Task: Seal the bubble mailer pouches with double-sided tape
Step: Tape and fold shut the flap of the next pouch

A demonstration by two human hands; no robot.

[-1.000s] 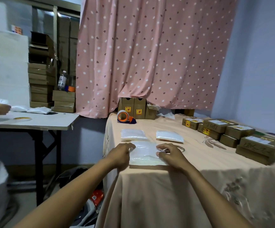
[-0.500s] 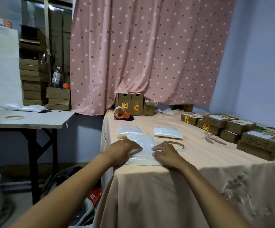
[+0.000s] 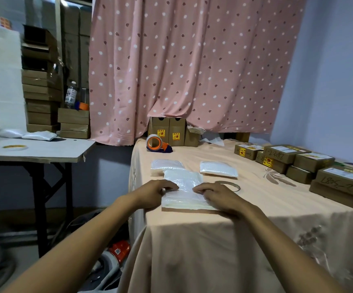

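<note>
The white plastic bubble mailer pouch (image 3: 184,194) lies flat near the front left corner of the peach cloth-covered table (image 3: 266,210), with both hands on top of it. The left hand (image 3: 154,192) and right hand (image 3: 215,195) rest palm down, fingers reaching inward until the tips nearly meet across the pouch's middle. They press on the film rather than closing round anything, and neither hand holds a thing. This looks like the pressing-down step, with the flap being rubbed onto its tape line, though the tape strip itself is too faint to make out. Next comes a firm, even sweep outward to both edges, so that no bubble or lifted corner is left. Just beside the right hand lies a thin ring of double-sided tape (image 3: 231,185). Behind are 2 more white bubble pouches (image 3: 167,164) (image 3: 218,169), the left 1 touching or just meeting the worked pouch. Farther back stands an orange tape dispenser (image 3: 156,142), and labelled brown cardboard cartons (image 3: 312,163) sit along the right.
</note>
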